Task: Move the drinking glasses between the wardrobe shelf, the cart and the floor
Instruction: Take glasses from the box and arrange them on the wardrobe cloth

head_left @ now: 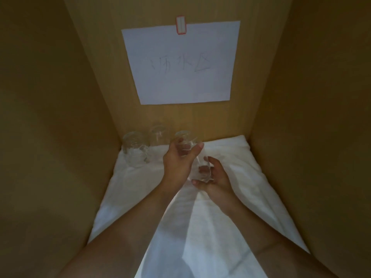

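Right hand [215, 177] grips one glass [200, 171]; left hand [178, 159] grips another glass [184, 143]; both look empty.

glasses [136, 151]: clear glass, glossy, smooth, at the back left of the shelf
held glass [200, 169]: clear glass, faint glints
cloth [230, 177]: white fabric, matt, soft, creased, over the shelf floor
wardrobe walls [60, 117]: tan wood-look board, matt, smooth
sheet [180, 63]: white paper, matt, upper centre
tape [181, 25]: whitish strip with red edge, slight sheen
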The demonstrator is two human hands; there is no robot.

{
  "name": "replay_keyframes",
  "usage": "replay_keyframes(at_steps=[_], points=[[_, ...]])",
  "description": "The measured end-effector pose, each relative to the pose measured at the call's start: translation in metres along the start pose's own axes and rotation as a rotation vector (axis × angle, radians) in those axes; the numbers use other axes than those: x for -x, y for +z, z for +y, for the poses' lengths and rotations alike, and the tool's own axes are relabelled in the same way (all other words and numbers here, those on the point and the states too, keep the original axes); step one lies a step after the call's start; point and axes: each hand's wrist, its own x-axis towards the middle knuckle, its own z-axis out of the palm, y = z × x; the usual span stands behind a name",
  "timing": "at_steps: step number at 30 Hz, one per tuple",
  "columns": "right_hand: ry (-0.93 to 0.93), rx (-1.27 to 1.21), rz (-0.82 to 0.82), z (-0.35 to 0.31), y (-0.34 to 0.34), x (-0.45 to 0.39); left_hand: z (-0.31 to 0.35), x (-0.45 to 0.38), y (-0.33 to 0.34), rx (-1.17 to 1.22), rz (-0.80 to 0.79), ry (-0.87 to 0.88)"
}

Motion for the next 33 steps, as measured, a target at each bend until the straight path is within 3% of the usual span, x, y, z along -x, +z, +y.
replay_keyframes(at_steps=[5, 8, 12, 16, 20, 24, 33], points=[[-0.066, -0.179, 0.223, -0.013, -0.034, -0.010, 0.010, -0.012, -0.002, -0.075, -0.058, 0.034], [-0.124, -0.111, 0.349, -0.026, -0.050, -0.019, 0.000, -0.023, -0.007, -0.229, 0.005, 0.054], [-0.225, 0.070, 0.427, -0.039, -0.065, -0.033, -0.016, -0.039, -0.012, -0.610, -0.032, 0.166], [-0.281, 0.261, 0.387, -0.047, -0.072, -0.054, -0.023, -0.048, -0.013, -0.859, -0.223, 0.284], [-0.322, 0.451, 0.273, -0.052, -0.069, -0.074, -0.027, -0.059, -0.007, -0.996, -0.342, 0.259], [-0.348, 0.515, 0.200, -0.050, -0.061, -0.091, -0.032, -0.064, -0.002, -1.154, -0.310, 0.307], [-0.402, 0.564, 0.130, -0.045, -0.045, -0.125, -0.037, -0.075, 0.002, -1.167, -0.240, 0.343]])
